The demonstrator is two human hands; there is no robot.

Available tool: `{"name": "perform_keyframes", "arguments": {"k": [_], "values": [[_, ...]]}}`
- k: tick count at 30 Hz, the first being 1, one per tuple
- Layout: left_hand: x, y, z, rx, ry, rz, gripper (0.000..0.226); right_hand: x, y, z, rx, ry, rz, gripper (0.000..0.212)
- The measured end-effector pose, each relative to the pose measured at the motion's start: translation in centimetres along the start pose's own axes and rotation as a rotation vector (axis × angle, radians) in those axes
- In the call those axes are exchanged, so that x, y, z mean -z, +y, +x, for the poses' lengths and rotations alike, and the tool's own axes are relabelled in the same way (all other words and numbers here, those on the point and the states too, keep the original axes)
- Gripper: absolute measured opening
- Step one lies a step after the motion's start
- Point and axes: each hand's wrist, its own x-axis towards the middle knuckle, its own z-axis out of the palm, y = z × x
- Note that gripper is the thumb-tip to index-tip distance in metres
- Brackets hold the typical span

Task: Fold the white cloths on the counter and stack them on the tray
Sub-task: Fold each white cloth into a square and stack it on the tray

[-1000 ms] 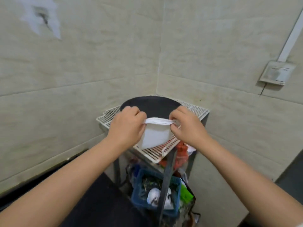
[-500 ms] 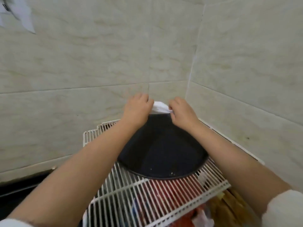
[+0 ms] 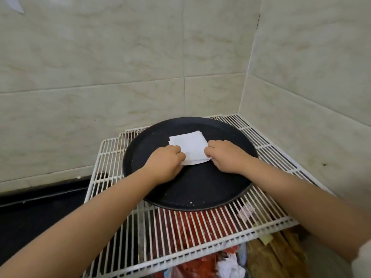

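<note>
Head view: a folded white cloth [image 3: 189, 147] lies on the round black tray [image 3: 200, 189] atop a white wire rack [image 3: 202, 233]. The left hand [image 3: 163, 164] and right hand [image 3: 225, 155], fingers curled, pinch its near corners.

Pale marbled wall tiles [image 3: 120, 57] meet in a corner. A white wire rack [image 3: 200, 243] stands against them, a dark surface [image 3: 40, 213] beside it.

The tray [image 3: 200, 189] sits on the wire shelf [image 3: 112, 157], toward its rear right corner. The folded cloth [image 3: 190, 145] lies on the tray's rear half. The left hand [image 3: 164, 163] is at the cloth's left edge and the right hand [image 3: 226, 155] at its right edge.
</note>
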Motion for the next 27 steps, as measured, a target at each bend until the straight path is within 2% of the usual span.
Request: {"name": "perform_keyframes", "arguments": {"k": [4, 10, 12, 16, 20, 27], "values": [[0.7, 1.2, -0.9, 0.075, -0.014, 0.112, 0.028, 1.3, -1.4, -0.4, -0.016, 0.017, -0.111, 0.023], [4.2, -1.6, -5.7, 0.459, 0.065, 0.148, 0.029, 4.9, -7.9, 1.9, -0.097, 0.161, -0.020, 0.032], [5.8, -3.9, -9.9, 0.586, 0.070, 0.155, 0.029, 6.3, -11.8, 3.5, -0.065, 0.229, 0.044, 0.035], [8.9, -7.9, -21.5, 0.770, 0.074, 0.213, 0.025, 9.4, -23.6, 6.5, 0.080, 0.326, 0.136, 0.035], [11.6, -10.7, -35.9, 0.971, 0.120, 0.284, 0.022, 11.9, -38.4, 7.8, 0.262, 0.406, 0.226, 0.037], [13.9, -12.6, -60.6, 1.325, 0.150, 0.407, 0.046, 13.3, -61.2, 6.8, 0.500, 0.494, 0.414, 0.050]]}}
